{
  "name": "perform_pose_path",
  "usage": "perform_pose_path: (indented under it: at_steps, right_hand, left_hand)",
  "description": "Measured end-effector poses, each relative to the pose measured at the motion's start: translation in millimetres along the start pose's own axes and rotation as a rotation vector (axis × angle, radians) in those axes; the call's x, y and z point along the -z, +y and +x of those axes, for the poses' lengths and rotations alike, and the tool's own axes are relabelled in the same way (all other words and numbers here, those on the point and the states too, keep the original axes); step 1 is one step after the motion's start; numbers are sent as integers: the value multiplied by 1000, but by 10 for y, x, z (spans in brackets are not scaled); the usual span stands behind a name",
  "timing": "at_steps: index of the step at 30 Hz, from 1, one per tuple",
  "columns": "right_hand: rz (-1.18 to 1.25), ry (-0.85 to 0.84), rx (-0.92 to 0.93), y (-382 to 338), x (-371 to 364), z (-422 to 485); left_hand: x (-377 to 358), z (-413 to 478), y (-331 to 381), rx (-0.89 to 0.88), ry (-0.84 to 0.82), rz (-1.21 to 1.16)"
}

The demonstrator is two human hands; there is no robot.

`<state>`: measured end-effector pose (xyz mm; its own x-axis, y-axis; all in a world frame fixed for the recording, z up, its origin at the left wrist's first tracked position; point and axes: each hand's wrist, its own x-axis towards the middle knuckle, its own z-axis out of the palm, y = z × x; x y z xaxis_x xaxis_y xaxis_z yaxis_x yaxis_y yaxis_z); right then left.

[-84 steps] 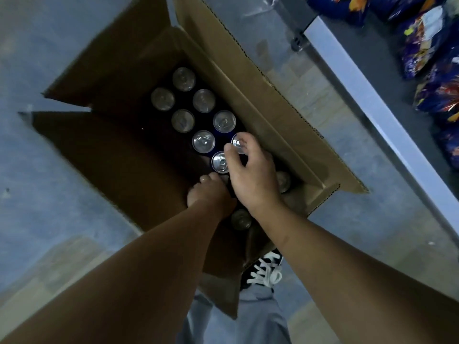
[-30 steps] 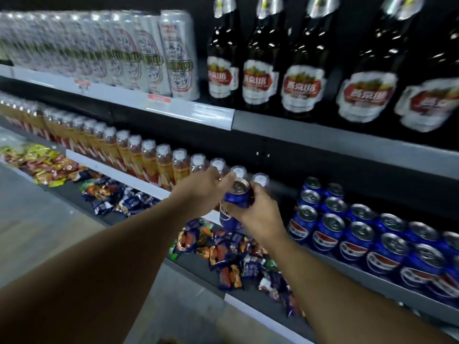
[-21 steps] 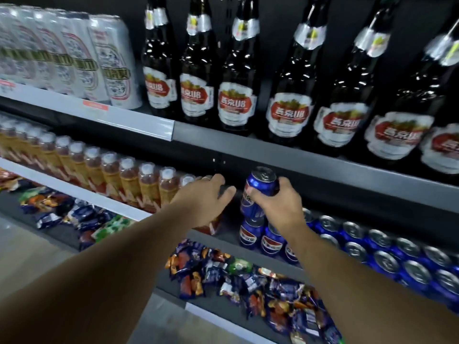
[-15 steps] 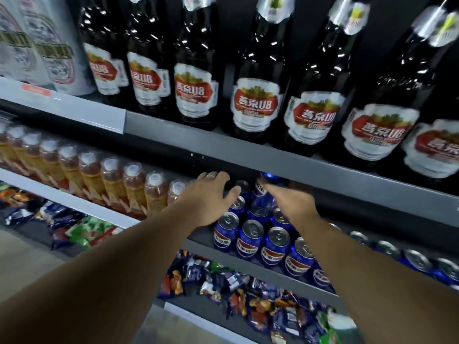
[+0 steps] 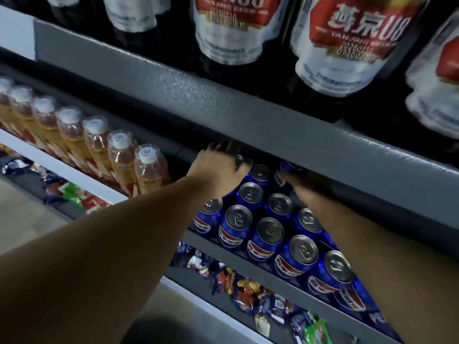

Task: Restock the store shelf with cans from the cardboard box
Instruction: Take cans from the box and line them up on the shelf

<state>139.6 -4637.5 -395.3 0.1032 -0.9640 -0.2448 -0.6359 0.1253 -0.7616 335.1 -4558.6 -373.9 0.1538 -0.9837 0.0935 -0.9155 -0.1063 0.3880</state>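
Under the grey shelf lip (image 5: 248, 115), left hand (image 5: 216, 170) reaches over the back Pepsi cans (image 5: 269, 234), fingers spread, holding nothing. Right hand (image 5: 296, 182), shadowed under the same lip, seems wrapped round one upright blue can (image 5: 283, 170) behind the front rows.

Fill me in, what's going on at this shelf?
A person is stocking blue cans on the middle shelf. Both arms reach in under the upper shelf. The left hand is spread over the back-left cans; the right hand is deep in shadow beside a rear can, grip unclear.
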Motion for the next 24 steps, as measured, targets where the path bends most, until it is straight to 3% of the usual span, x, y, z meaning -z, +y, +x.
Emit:
perform_pose_path:
  at_steps: [9,24]
  right_hand:
    - [-274,-83,-161,-23,-19,-145]
    - [-332,-119,-252,-12,-95,-66]
  left_hand:
    - [-216,-49,-82,10,-1,34]
    - [-306,-156,-63,-30,14,27]
